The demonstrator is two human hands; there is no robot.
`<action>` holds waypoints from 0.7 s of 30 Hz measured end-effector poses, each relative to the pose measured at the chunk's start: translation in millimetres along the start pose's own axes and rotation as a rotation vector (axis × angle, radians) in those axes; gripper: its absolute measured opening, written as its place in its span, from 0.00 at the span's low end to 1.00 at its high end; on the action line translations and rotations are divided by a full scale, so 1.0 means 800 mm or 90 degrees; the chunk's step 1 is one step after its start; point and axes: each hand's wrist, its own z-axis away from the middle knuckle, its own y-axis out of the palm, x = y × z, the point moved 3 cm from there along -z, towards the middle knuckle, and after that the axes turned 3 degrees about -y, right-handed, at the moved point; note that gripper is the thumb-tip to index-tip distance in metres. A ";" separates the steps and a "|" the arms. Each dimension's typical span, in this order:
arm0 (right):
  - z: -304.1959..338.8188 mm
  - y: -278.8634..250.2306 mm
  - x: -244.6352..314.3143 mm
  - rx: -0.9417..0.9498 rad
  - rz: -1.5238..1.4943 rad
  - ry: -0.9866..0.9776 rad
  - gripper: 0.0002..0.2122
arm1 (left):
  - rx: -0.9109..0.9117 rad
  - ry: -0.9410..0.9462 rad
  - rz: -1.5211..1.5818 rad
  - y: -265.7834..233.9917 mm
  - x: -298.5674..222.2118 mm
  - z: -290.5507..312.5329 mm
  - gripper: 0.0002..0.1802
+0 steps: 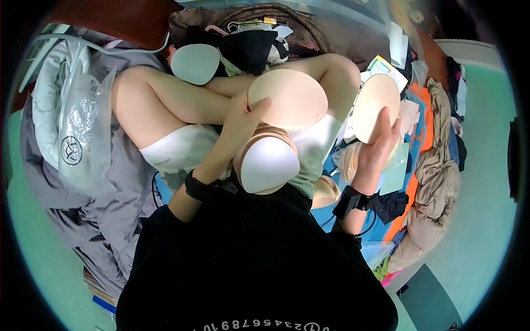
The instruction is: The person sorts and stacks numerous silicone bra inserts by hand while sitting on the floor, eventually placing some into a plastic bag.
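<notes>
My left hand (241, 118) grips a rounded beige bra pad (295, 98) by its left edge, thumb lying on its face. Farther right, my right hand (382, 140) holds a second beige bra pad (375, 102) upright, with the thumb across its lower part. Between my thighs rests a stack of bra pads (270, 165), a white one on top and beige edges showing beneath. The left-hand pad is just beyond this stack. A pale white pad (195, 63) lies past my shins, beside black cloth.
More beige pads (348, 163) sit in clear plastic below my right hand, and another beige pad (326, 192) lies by my right hip. A grey quilt (110, 220) and a clear plastic bag (83, 132) are at left. A crumpled tan cloth (433, 182) runs along the right.
</notes>
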 end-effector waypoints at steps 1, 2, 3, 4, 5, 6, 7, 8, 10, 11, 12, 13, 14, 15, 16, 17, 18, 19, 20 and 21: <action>-0.003 -0.006 0.000 -0.004 -0.006 0.002 0.12 | -0.003 -0.001 0.000 0.000 -0.001 0.000 0.19; -0.003 -0.010 0.001 -0.008 -0.011 0.004 0.12 | -0.040 0.046 0.033 0.001 -0.006 0.001 0.17; -0.002 -0.009 0.001 -0.006 -0.013 0.006 0.12 | -0.077 0.094 0.064 0.001 -0.013 0.002 0.16; 0.000 -0.009 0.001 0.000 -0.011 0.016 0.12 | -0.079 0.094 0.063 0.002 -0.017 0.002 0.16; 0.001 -0.008 0.000 0.006 -0.009 0.025 0.12 | -0.080 0.120 0.107 0.003 -0.023 0.003 0.16; 0.002 -0.007 -0.001 0.006 -0.010 0.025 0.12 | -0.079 0.148 0.153 0.003 -0.027 0.004 0.15; 0.003 -0.006 -0.003 0.016 0.001 0.027 0.12 | -0.079 0.148 0.153 0.003 -0.028 0.004 0.15; 0.005 -0.005 -0.004 0.025 0.012 0.030 0.12 | -0.080 0.155 0.155 0.002 -0.029 0.004 0.15; 0.010 0.001 -0.004 0.017 0.015 0.032 0.12 | -0.079 0.162 0.156 0.003 -0.032 0.005 0.15; 0.010 0.004 -0.005 0.030 0.027 0.030 0.11 | -0.075 0.151 0.173 0.004 -0.033 0.006 0.15; 0.010 0.006 -0.005 0.042 0.041 0.026 0.11 | -0.070 0.141 0.193 0.007 -0.033 0.006 0.16; 0.011 0.010 -0.007 0.063 0.038 0.015 0.10 | -0.066 0.141 0.195 0.007 -0.031 0.006 0.16; 0.011 0.011 -0.013 0.080 0.040 0.006 0.10 | -0.065 0.124 0.169 0.004 -0.028 0.005 0.16; 0.014 0.018 -0.012 0.097 0.056 0.012 0.10 | -0.064 0.107 0.143 0.004 -0.025 0.006 0.16; 0.019 0.025 -0.010 0.114 0.071 0.018 0.10 | -0.060 0.105 0.146 0.006 -0.024 0.006 0.16; 0.022 0.032 -0.008 0.153 0.101 -0.011 0.10 | -0.047 0.113 0.156 0.009 -0.025 0.007 0.17; 0.025 0.036 -0.010 0.175 0.129 -0.021 0.10 | -0.034 0.120 0.161 0.011 -0.027 0.009 0.18; 0.032 0.043 -0.008 0.186 0.152 -0.025 0.09 | -0.033 0.118 0.161 0.014 -0.027 0.012 0.18; 0.038 0.049 -0.006 0.197 0.176 -0.030 0.08 | -0.024 0.083 0.166 0.019 -0.026 0.016 0.19; 0.040 0.052 -0.013 0.221 0.193 -0.044 0.08 | -0.018 0.046 0.170 0.024 -0.024 0.022 0.21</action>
